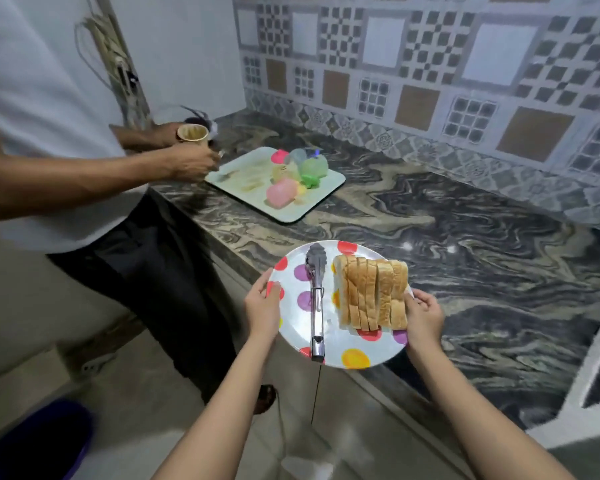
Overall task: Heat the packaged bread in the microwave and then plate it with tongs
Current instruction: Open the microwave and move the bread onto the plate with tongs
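While the plate (293,315) straddles the counter (465,289) edge, left grip (262,306) and right grip (425,313) clasp opposite rims.

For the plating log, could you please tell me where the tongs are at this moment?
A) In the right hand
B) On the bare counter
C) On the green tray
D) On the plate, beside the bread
D: the tongs lie flat on the plate just left of the bread slices, while the left hand and right hand hold the plate's opposite edges.
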Demonstrator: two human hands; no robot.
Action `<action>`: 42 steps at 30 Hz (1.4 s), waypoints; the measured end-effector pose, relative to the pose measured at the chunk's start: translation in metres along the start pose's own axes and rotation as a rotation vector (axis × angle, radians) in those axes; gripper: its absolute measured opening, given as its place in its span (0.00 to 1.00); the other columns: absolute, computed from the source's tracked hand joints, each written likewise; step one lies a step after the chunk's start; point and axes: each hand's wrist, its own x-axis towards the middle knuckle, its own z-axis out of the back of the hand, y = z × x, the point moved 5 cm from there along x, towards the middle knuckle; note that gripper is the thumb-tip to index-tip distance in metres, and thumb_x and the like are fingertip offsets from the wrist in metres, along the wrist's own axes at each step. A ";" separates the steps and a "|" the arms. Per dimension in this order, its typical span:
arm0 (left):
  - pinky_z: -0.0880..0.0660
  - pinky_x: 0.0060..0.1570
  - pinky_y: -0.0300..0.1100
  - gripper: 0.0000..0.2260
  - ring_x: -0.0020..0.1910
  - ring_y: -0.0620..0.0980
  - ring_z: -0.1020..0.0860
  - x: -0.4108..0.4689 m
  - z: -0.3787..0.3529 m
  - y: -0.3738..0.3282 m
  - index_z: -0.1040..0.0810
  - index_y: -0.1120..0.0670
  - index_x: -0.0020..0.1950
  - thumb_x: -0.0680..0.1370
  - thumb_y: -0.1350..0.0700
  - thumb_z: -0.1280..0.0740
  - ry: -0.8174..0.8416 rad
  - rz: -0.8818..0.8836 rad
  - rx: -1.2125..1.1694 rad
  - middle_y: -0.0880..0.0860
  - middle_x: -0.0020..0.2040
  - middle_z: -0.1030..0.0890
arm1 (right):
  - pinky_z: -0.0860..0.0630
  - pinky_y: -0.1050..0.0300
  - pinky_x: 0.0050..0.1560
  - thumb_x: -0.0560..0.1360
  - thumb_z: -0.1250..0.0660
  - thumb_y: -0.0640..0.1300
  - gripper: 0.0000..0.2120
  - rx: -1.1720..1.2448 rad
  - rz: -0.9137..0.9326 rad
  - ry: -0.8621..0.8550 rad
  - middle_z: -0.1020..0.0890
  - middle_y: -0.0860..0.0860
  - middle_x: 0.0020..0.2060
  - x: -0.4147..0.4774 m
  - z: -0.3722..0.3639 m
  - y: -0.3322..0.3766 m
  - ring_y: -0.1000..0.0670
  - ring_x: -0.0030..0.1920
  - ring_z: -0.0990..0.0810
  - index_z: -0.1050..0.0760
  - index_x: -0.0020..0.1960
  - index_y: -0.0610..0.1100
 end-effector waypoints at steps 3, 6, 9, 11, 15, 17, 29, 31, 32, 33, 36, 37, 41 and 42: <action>0.26 0.33 0.28 0.17 0.37 0.43 0.22 0.021 -0.037 0.003 0.24 0.60 0.63 0.76 0.68 0.41 0.096 0.040 0.046 0.59 0.51 0.18 | 0.29 0.70 0.24 0.75 0.33 0.38 0.03 -0.053 0.021 -0.106 0.22 0.50 0.34 0.024 0.012 0.010 0.52 0.32 0.25 0.27 0.46 0.42; 0.27 0.34 0.30 0.17 0.38 0.46 0.24 0.034 -0.064 0.006 0.23 0.60 0.62 0.76 0.68 0.41 0.148 0.068 0.094 0.56 0.46 0.19 | 0.31 0.72 0.22 0.75 0.33 0.37 0.02 -0.090 0.017 -0.211 0.22 0.46 0.36 0.035 0.025 0.013 0.50 0.34 0.24 0.25 0.48 0.39; 0.29 0.37 0.38 0.15 0.39 0.50 0.26 0.044 -0.090 0.010 0.21 0.59 0.57 0.75 0.68 0.40 0.238 0.072 0.147 0.55 0.41 0.20 | 0.32 0.71 0.24 0.75 0.33 0.38 0.06 -0.146 0.000 -0.304 0.20 0.45 0.40 0.040 0.039 0.014 0.50 0.35 0.24 0.22 0.51 0.39; 0.30 0.32 0.35 0.15 0.36 0.48 0.26 0.048 -0.103 0.012 0.20 0.56 0.55 0.75 0.68 0.41 0.285 0.063 0.188 0.53 0.39 0.20 | 0.31 0.69 0.27 0.75 0.34 0.38 0.06 -0.157 -0.008 -0.341 0.18 0.43 0.43 0.043 0.047 0.014 0.49 0.37 0.23 0.22 0.51 0.39; 0.31 0.32 0.38 0.14 0.32 0.48 0.27 0.052 -0.118 0.018 0.21 0.51 0.49 0.75 0.68 0.41 0.333 0.057 0.229 0.50 0.36 0.21 | 0.29 0.64 0.32 0.74 0.33 0.37 0.04 -0.141 -0.018 -0.379 0.17 0.38 0.46 0.045 0.057 0.013 0.48 0.41 0.23 0.22 0.49 0.39; 0.32 0.33 0.39 0.14 0.32 0.47 0.27 0.054 -0.120 0.022 0.20 0.52 0.52 0.75 0.67 0.40 0.333 0.054 0.261 0.48 0.35 0.20 | 0.27 0.59 0.40 0.74 0.32 0.36 0.04 -0.141 -0.022 -0.380 0.17 0.37 0.47 0.044 0.061 0.012 0.48 0.42 0.23 0.21 0.48 0.38; 0.32 0.39 0.43 0.18 0.36 0.52 0.27 0.049 -0.132 0.021 0.20 0.49 0.41 0.71 0.69 0.42 0.456 0.005 0.378 0.53 0.38 0.19 | 0.30 0.59 0.43 0.75 0.40 0.32 0.14 -0.291 -0.043 -0.382 0.18 0.43 0.52 0.031 0.072 0.012 0.49 0.46 0.24 0.20 0.57 0.37; 0.32 0.37 0.43 0.19 0.35 0.51 0.27 0.048 -0.134 0.022 0.18 0.50 0.44 0.70 0.70 0.43 0.476 0.003 0.387 0.54 0.37 0.19 | 0.31 0.60 0.38 0.75 0.42 0.32 0.16 -0.311 -0.048 -0.384 0.18 0.44 0.54 0.028 0.074 0.014 0.49 0.45 0.24 0.21 0.59 0.37; 0.32 0.37 0.43 0.19 0.35 0.51 0.28 0.047 -0.136 0.023 0.18 0.51 0.44 0.69 0.70 0.43 0.490 0.001 0.389 0.55 0.37 0.18 | 0.31 0.61 0.37 0.76 0.42 0.32 0.17 -0.325 -0.051 -0.378 0.18 0.44 0.55 0.027 0.075 0.014 0.48 0.47 0.23 0.22 0.60 0.38; 0.33 0.36 0.43 0.18 0.35 0.51 0.28 0.046 -0.137 0.024 0.18 0.52 0.43 0.68 0.70 0.43 0.504 -0.001 0.399 0.56 0.37 0.19 | 0.30 0.61 0.39 0.76 0.42 0.33 0.16 -0.341 -0.053 -0.376 0.19 0.44 0.57 0.027 0.077 0.013 0.47 0.49 0.22 0.22 0.61 0.38; 0.38 0.34 0.42 0.13 0.34 0.50 0.32 0.040 -0.139 0.026 0.21 0.57 0.38 0.64 0.66 0.44 0.532 -0.029 0.443 0.57 0.34 0.24 | 0.30 0.59 0.47 0.78 0.41 0.36 0.16 -0.396 -0.072 -0.371 0.20 0.46 0.61 0.026 0.081 0.014 0.44 0.57 0.22 0.23 0.63 0.40; 0.40 0.33 0.41 0.12 0.33 0.50 0.34 0.038 -0.138 0.024 0.23 0.61 0.36 0.62 0.66 0.45 0.535 -0.044 0.448 0.56 0.33 0.27 | 0.29 0.59 0.48 0.78 0.42 0.36 0.17 -0.410 -0.073 -0.370 0.21 0.46 0.62 0.025 0.082 0.014 0.44 0.58 0.22 0.24 0.64 0.41; 0.37 0.30 0.36 0.14 0.36 0.56 0.30 0.040 -0.136 0.034 0.21 0.64 0.45 0.68 0.70 0.44 0.526 -0.062 0.549 0.60 0.41 0.24 | 0.29 0.63 0.40 0.78 0.44 0.33 0.19 -0.432 -0.071 -0.371 0.24 0.47 0.65 0.018 0.082 0.017 0.45 0.57 0.22 0.27 0.67 0.41; 0.31 0.38 0.37 0.16 0.43 0.59 0.25 0.040 -0.136 0.035 0.20 0.62 0.51 0.70 0.69 0.44 0.527 -0.069 0.570 0.59 0.47 0.22 | 0.29 0.62 0.45 0.78 0.44 0.33 0.19 -0.438 -0.069 -0.366 0.24 0.47 0.65 0.017 0.081 0.017 0.45 0.60 0.24 0.27 0.67 0.41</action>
